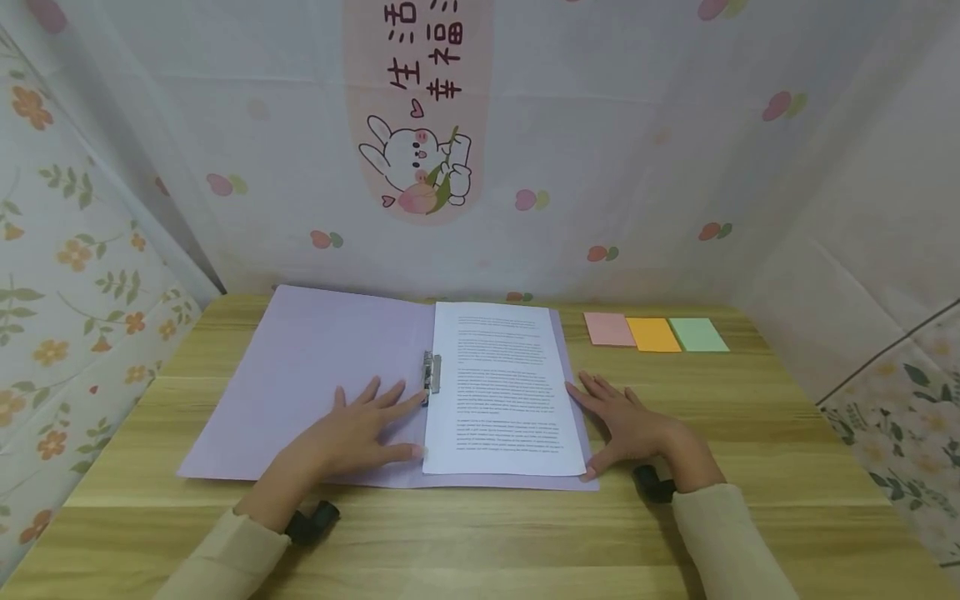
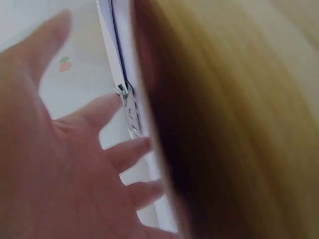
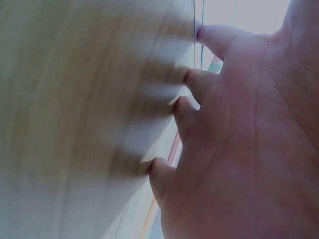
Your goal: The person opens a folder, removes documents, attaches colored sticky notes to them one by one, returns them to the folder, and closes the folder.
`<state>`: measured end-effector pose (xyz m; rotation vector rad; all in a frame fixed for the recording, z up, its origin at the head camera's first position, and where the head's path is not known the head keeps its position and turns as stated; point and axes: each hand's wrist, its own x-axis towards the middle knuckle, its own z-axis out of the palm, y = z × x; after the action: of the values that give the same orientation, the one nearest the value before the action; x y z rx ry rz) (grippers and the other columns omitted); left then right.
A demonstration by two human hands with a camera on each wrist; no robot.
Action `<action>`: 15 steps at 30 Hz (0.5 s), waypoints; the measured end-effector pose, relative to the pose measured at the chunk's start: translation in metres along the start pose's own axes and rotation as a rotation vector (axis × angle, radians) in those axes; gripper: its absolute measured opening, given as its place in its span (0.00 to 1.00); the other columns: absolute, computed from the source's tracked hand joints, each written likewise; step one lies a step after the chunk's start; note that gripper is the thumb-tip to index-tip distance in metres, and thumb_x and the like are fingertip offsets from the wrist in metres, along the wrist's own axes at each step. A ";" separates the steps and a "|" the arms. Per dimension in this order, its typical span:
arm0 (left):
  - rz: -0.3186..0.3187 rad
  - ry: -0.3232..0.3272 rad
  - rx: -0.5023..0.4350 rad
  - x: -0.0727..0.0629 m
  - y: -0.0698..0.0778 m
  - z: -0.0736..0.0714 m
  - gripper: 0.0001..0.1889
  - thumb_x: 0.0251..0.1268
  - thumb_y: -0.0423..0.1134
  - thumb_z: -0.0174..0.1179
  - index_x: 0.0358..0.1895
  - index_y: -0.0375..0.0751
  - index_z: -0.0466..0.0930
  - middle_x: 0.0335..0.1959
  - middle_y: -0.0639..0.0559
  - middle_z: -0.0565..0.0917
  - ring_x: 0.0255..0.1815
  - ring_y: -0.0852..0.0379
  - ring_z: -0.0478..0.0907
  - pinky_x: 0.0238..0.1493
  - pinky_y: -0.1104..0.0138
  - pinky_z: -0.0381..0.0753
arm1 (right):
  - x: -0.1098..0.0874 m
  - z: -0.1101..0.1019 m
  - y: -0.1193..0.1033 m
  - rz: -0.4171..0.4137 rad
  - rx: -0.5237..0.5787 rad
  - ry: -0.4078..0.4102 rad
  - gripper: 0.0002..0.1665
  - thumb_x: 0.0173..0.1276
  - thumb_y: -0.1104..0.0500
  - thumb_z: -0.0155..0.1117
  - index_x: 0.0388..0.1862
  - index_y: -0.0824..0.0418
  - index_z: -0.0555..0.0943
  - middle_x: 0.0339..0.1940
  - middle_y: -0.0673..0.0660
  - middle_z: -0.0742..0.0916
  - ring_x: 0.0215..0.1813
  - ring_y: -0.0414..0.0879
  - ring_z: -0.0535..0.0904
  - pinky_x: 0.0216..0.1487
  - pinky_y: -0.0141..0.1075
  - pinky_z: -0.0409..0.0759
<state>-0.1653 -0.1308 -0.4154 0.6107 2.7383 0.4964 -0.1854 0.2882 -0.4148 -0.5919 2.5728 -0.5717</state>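
A purple folder point(image 1: 330, 333) lies spread flat on the table, with a metal clip point(image 1: 431, 375) along its spine. On its right half rests a stack of printed white paper point(image 1: 498, 392), whose left edge meets the clip. My left hand point(image 1: 360, 433) is spread over the folder's left half, fingers apart, its index fingertip by the clip and its thumb at the paper's lower left edge. My right hand point(image 1: 626, 421) rests at the folder's right edge, fingers spread, thumb near the paper's lower right corner. In the right wrist view, the fingertips point(image 3: 158, 167) touch down on the surface.
Pink point(image 1: 608, 329), orange point(image 1: 654, 334) and green sticky note pads point(image 1: 699, 334) lie in a row right of the folder. The wooden table point(image 1: 480, 542) ends at a patterned curtain point(image 1: 525, 150) behind. A dark wrist strap point(image 1: 312, 523) sits at each wrist.
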 end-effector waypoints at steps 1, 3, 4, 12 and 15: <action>0.002 -0.008 -0.008 0.000 -0.001 -0.001 0.46 0.60 0.77 0.54 0.79 0.65 0.58 0.82 0.43 0.56 0.82 0.28 0.45 0.68 0.20 0.37 | 0.000 0.000 0.000 0.000 0.000 0.000 0.78 0.42 0.35 0.84 0.84 0.60 0.50 0.85 0.69 0.47 0.83 0.72 0.38 0.74 0.76 0.34; 0.007 -0.022 -0.029 0.000 -0.002 -0.002 0.46 0.59 0.78 0.53 0.79 0.65 0.58 0.83 0.43 0.56 0.82 0.28 0.45 0.67 0.20 0.37 | 0.000 0.000 0.000 -0.002 0.000 0.001 0.78 0.42 0.35 0.84 0.84 0.60 0.50 0.85 0.70 0.47 0.83 0.72 0.38 0.74 0.76 0.34; 0.007 -0.029 -0.041 0.001 -0.002 -0.002 0.45 0.59 0.78 0.53 0.79 0.66 0.59 0.83 0.43 0.55 0.82 0.28 0.44 0.67 0.19 0.37 | 0.000 0.000 0.000 -0.002 -0.002 0.001 0.78 0.42 0.35 0.84 0.83 0.60 0.50 0.85 0.70 0.47 0.83 0.72 0.38 0.74 0.76 0.34; 0.019 -0.047 -0.035 0.002 -0.004 -0.003 0.45 0.59 0.76 0.56 0.78 0.65 0.61 0.83 0.42 0.54 0.82 0.26 0.44 0.66 0.18 0.39 | 0.001 -0.001 0.001 -0.001 0.014 -0.006 0.78 0.43 0.35 0.84 0.84 0.60 0.50 0.85 0.69 0.46 0.83 0.71 0.37 0.75 0.75 0.32; 0.020 -0.044 -0.011 0.003 -0.003 -0.002 0.45 0.58 0.77 0.57 0.78 0.65 0.61 0.83 0.42 0.54 0.82 0.26 0.44 0.65 0.18 0.41 | 0.001 0.000 0.002 0.002 0.014 -0.009 0.78 0.42 0.35 0.84 0.83 0.60 0.50 0.85 0.69 0.46 0.83 0.72 0.37 0.75 0.75 0.32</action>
<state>-0.1698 -0.1324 -0.4152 0.6388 2.6888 0.4971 -0.1868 0.2895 -0.4156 -0.5852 2.5591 -0.5849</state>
